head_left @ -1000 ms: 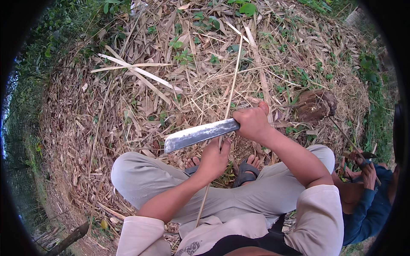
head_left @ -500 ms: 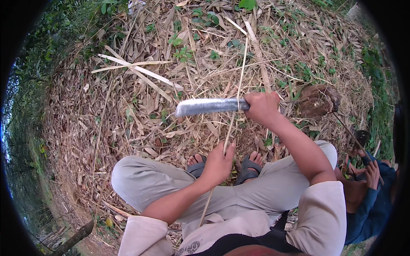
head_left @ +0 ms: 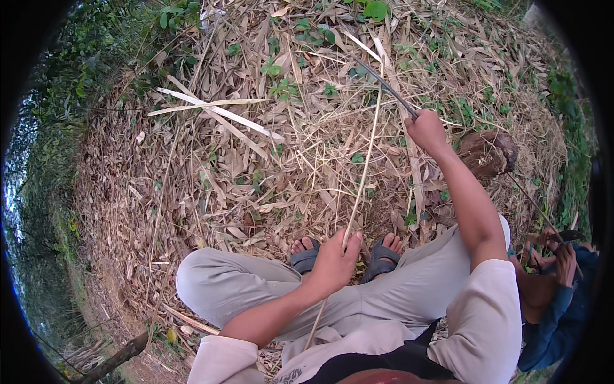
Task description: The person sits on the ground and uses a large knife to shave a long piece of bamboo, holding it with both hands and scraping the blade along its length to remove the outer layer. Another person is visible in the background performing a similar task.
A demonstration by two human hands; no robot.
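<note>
Pale strip point(head_left: 365, 171) in left hand point(head_left: 336, 262)

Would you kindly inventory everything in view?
Long metal knife: one, dark grey, right hand
Slender woody strip: one, tan, left hand
Flat crossed woody strips: three, pale, upper left
Broad flat woody strip: one, tan, ground
Rough wooden chunk: one, brown, right
Dry leaves: many, tan, ground
Leafy plants: many, green, scattered
Co-worker: one, dark-blue sleeve, right edge
Strapped sandals: two, dark grey, feet
Left hand: one, bare, centre
Right hand: one, bare, right of centre

A pale short-sleeved shirt point(head_left: 481, 315), light grey trousers point(head_left: 403, 291) and dark open-toed sandals point(head_left: 306, 259) are worn.
</note>
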